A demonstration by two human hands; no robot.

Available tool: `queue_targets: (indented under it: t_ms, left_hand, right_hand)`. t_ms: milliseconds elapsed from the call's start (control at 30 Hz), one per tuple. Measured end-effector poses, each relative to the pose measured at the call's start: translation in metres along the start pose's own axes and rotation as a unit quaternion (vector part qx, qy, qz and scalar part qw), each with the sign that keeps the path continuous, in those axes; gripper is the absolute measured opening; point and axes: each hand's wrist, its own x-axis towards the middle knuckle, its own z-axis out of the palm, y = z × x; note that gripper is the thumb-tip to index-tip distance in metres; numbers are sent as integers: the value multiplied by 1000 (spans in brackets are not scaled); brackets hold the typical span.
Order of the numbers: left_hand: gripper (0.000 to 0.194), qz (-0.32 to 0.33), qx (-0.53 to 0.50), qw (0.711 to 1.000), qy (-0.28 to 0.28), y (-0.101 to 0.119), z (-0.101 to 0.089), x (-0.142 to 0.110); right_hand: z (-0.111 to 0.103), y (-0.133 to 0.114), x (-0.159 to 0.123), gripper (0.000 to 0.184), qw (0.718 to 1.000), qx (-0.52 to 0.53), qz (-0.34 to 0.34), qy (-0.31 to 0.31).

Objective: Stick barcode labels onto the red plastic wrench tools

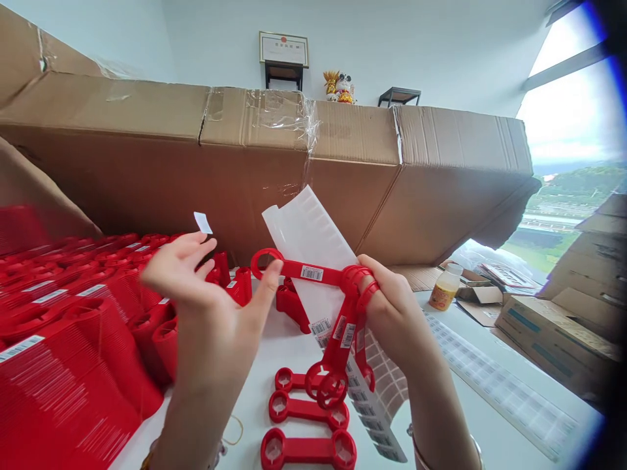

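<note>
In the head view, the left hand is raised with its fingers spread, a small white label clinging at the index fingertip and the thumb against a ring of a red plastic double-ended wrench. That barcoded wrench crosses in front of a translucent label backing sheet. The right hand grips a bunch of similar wrenches, its fingers pressed together and curled around them, with their rings hanging just above three wrenches lying on the white table. Stacked red wrenches fill the table's left side, before large cardboard boxes.
</note>
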Motion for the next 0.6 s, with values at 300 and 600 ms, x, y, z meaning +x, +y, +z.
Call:
queue_targets:
  t_ms: [300, 600]
  left_hand:
    - [68, 79, 36, 992, -90, -24, 20, -10]
    - [43, 61, 9, 995, -82, -25, 14, -5]
  right_hand:
    - [9, -9, -7, 25, 994, 78, -29, -65]
    - [5, -10, -5, 22, 994, 99, -25, -48]
